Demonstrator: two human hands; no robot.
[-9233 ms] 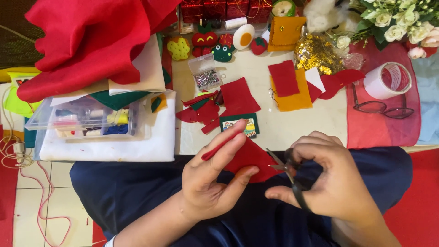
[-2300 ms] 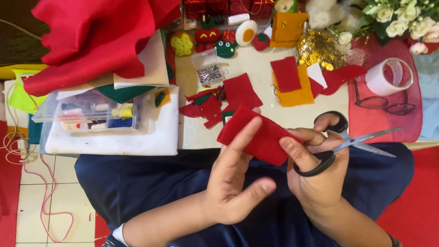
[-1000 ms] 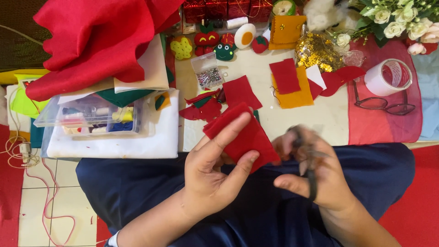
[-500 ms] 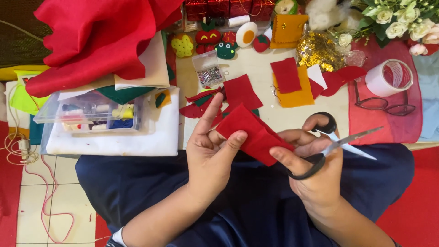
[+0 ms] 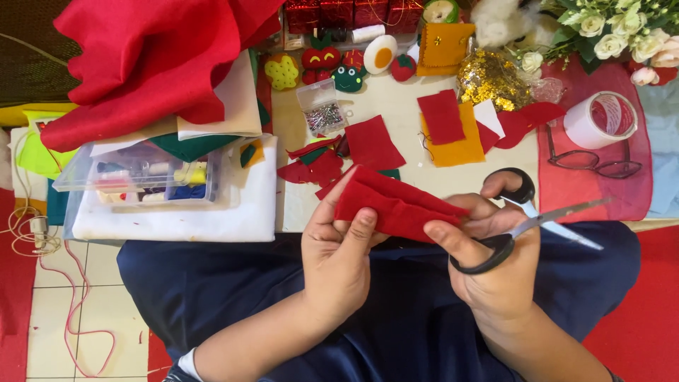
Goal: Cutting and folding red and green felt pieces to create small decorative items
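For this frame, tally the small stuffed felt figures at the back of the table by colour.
Yellow-green cactus-like figure: 1
Red tomato figure: 1
Green frog figure: 1
White egg figure with orange yolk: 1
Small red strawberry figure: 1
Total: 5

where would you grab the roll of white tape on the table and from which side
Take the white tape roll by its round outer wall, coming straight down from above. It lies flat on the red mesh cloth with its open core facing up, so fingers can probably close across the rim. The near side is crowded by the eyeglasses, so a low sideways approach from there looks awkward.
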